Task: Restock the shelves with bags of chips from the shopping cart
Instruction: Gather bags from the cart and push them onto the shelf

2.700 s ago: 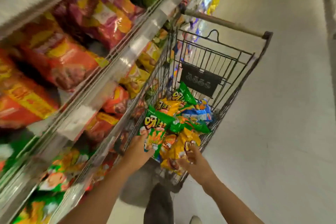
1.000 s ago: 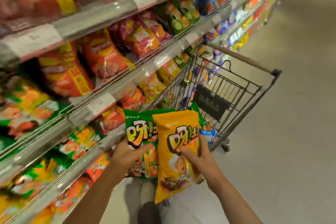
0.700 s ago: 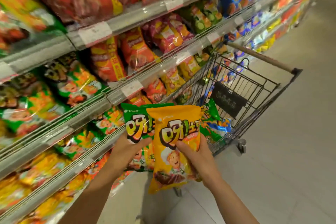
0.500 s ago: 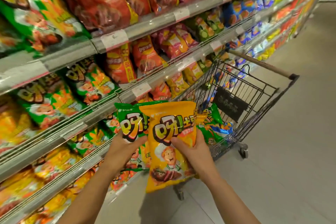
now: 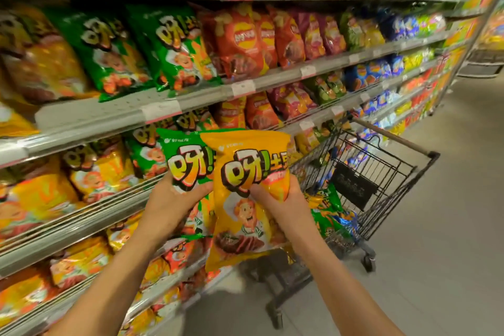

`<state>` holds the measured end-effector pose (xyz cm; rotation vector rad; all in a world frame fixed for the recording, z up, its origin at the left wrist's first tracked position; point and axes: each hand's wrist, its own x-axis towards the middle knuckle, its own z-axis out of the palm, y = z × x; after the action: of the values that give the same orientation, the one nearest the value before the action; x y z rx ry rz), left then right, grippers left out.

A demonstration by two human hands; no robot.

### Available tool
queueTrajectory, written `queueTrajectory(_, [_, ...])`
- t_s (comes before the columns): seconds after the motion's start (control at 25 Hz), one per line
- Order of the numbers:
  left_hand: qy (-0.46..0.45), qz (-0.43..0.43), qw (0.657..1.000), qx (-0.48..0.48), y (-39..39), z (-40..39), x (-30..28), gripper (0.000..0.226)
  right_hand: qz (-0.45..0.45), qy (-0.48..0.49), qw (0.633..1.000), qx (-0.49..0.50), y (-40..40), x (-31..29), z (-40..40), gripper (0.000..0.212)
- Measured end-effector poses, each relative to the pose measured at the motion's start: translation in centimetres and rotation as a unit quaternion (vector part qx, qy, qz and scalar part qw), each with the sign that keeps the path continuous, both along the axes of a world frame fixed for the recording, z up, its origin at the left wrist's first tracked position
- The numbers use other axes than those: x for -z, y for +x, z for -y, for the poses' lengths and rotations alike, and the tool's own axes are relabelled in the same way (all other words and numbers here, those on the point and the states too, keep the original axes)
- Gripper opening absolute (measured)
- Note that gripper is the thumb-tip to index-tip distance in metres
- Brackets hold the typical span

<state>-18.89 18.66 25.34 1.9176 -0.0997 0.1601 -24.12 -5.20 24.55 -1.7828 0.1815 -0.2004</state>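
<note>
My left hand (image 5: 170, 203) grips a green chip bag (image 5: 182, 154) by its lower left side. My right hand (image 5: 286, 206) grips a yellow chip bag (image 5: 240, 221) at its right edge; this bag overlaps the green one in front. Both bags are held upright in front of the shelves (image 5: 109, 114), at the level of the third shelf row. The black wire shopping cart (image 5: 381, 169) stands to the right behind the bags, with several green, yellow and blue bags (image 5: 328, 215) still lying in it.
Shelves on the left are packed with chip bags: green bags (image 5: 169, 49) and red bags (image 5: 242, 41) on the upper row, yellow bags (image 5: 41, 196) lower left. Price tags line the shelf edges. Grey aisle floor (image 5: 450, 240) opens to the right.
Both hands lifted the green and yellow bags out of the cart and raised them in front of the shelves. My view turned up and left toward the shelves.
</note>
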Motion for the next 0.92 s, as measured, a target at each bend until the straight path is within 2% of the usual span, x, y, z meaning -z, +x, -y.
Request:
queueTrajectory(0.12, [-0.023, 0.048, 0.998, -0.019, -2.4, -3.7, -2.6, 0.050, 0.046, -0.019, 0.999, -0.005, -2.3, -3.0, -3.6, 0.096])
queueTrajectory(0.32, [-0.050, 0.090, 0.992, -0.078, -7.1, -10.0, -4.5, 0.050, 0.119, -0.033, 0.992, 0.001, -6.0, -6.0, -9.2, 0.075])
queueTrajectory(0.48, [-0.067, 0.101, 0.986, -0.114, -10.1, -14.8, -5.4, 0.041, 0.145, -0.048, 0.988, -0.001, -7.5, -7.3, -13.1, 0.067])
queueTrajectory(0.68, [-0.089, 0.108, 0.977, -0.160, -12.7, -19.8, -6.7, 0.053, 0.161, -0.047, 0.986, -0.018, -7.4, -8.2, -17.3, 0.053])
queueTrajectory(0.92, [-0.122, 0.113, 0.968, -0.187, -14.5, -23.6, -7.4, 0.055, 0.168, -0.033, 0.984, -0.042, -6.4, -8.3, -20.2, 0.063])
